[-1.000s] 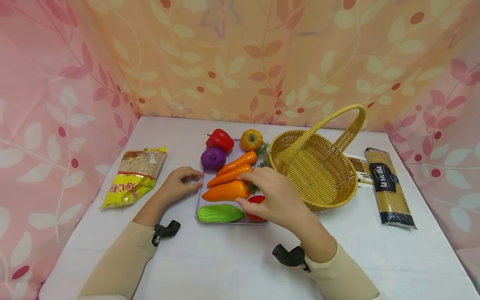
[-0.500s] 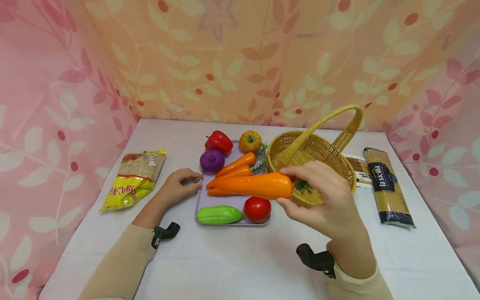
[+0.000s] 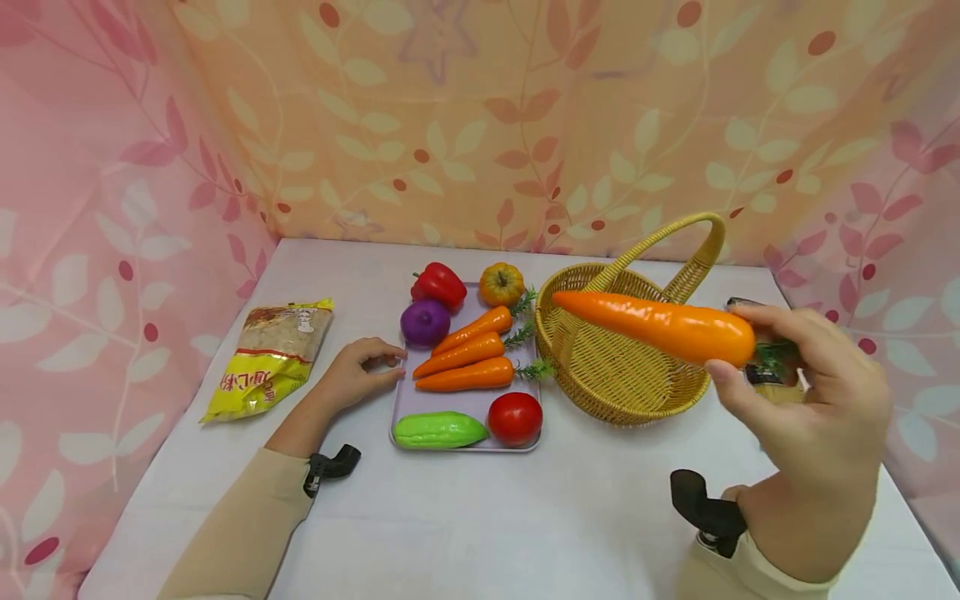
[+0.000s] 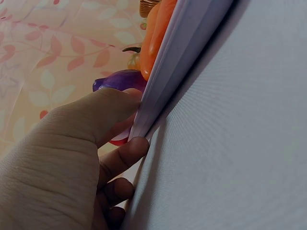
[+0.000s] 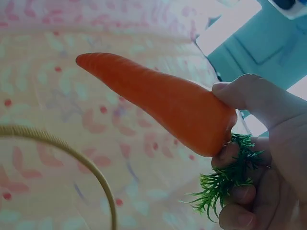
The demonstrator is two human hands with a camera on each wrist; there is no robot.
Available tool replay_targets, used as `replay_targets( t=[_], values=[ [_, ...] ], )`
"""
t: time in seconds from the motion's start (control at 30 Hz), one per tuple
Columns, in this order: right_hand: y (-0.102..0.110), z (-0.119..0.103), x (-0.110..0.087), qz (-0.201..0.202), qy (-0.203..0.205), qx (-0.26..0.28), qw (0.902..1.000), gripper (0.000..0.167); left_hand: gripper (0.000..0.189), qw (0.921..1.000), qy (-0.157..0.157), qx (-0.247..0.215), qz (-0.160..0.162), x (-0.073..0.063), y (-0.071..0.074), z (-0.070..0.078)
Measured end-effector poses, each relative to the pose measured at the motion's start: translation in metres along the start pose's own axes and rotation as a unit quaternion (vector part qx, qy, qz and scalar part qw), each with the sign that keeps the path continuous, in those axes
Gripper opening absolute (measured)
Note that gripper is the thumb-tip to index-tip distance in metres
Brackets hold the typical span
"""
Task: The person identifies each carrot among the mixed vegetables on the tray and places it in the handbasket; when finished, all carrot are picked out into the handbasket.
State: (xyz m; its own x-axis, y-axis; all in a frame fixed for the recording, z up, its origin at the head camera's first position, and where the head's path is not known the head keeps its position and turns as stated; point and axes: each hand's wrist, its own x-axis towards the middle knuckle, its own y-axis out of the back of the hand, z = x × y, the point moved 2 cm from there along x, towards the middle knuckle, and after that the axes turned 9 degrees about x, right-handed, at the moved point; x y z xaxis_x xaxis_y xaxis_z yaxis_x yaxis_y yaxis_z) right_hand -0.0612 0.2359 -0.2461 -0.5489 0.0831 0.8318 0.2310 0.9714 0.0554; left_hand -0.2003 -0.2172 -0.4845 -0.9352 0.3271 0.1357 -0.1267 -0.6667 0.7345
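My right hand (image 3: 817, 408) pinches a large orange toy carrot (image 3: 660, 325) by its thick end, between thumb and fingers. Raised over the wicker basket (image 3: 637, 400), the carrot points left, its green leaves (image 5: 225, 182) hanging among my curled fingers in the right wrist view. My left hand (image 3: 363, 371) has thumb and fingertips at the left rim of a lilac tray (image 4: 160, 81). On that tray lie three slimmer carrots (image 3: 465, 375), a red tomato (image 3: 515, 419), a green ridged vegetable (image 3: 440, 430), a round purple vegetable (image 3: 425, 323), a red bell pepper (image 3: 438, 286) and a small pumpkin (image 3: 501, 284).
The basket's tall handle (image 3: 637, 250) arches above its right side. A yellow bag (image 3: 270, 358) lies at the left. Behind my right hand, a pasta packet (image 3: 772, 375) is mostly hidden. Floral cloth (image 3: 480, 125) encloses the back and sides of the white table (image 3: 480, 525).
My right hand has lifted the large carrot off the tray and carried it right, over the basket. The three slimmer carrots and tomato now show fully. The left hand has stayed put.
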Motion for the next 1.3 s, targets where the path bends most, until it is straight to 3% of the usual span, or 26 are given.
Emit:
replay_targets(
  t=[0.17, 0.33, 0.53, 0.67, 0.77, 0.87, 1.07, 1.3],
  values=[
    [0.037, 0.011, -0.001, 0.041, -0.074, -0.106, 0.9907, 0.040, 0.026, 1.0000, 0.007, 0.000, -0.002, 0.000, 0.000, 0.000],
    [0.062, 0.032, -0.001, 0.047, -0.143, -0.231, 0.9613, 0.042, 0.026, 1.0000, 0.009, 0.001, -0.004, 0.000, 0.000, 0.001],
    [0.070, 0.071, 0.005, 0.015, -0.228, -0.333, 0.9149, 0.041, 0.026, 0.9999, 0.012, 0.005, -0.002, -0.001, 0.000, 0.001],
    [0.070, 0.100, 0.006, -0.053, -0.306, -0.372, 0.8746, 0.051, 0.026, 0.9999, 0.011, 0.003, -0.001, -0.001, 0.001, 0.001],
    [0.068, 0.120, 0.005, -0.106, -0.339, -0.376, 0.8558, 0.057, 0.026, 1.0000, 0.009, 0.002, -0.001, -0.001, 0.001, 0.002],
    [0.061, 0.138, 0.001, -0.138, -0.353, -0.375, 0.8460, 0.060, 0.026, 0.9999, 0.010, 0.002, -0.002, -0.001, 0.001, 0.002],
    [0.038, 0.164, -0.005, -0.189, -0.341, -0.382, 0.8378, 0.058, 0.026, 0.9999, 0.012, 0.008, -0.002, -0.001, 0.001, 0.002],
    [0.018, 0.185, -0.015, -0.206, -0.366, -0.389, 0.8198, 0.057, 0.027, 0.9998, 0.018, 0.010, -0.006, -0.001, 0.001, 0.002]
  ],
)
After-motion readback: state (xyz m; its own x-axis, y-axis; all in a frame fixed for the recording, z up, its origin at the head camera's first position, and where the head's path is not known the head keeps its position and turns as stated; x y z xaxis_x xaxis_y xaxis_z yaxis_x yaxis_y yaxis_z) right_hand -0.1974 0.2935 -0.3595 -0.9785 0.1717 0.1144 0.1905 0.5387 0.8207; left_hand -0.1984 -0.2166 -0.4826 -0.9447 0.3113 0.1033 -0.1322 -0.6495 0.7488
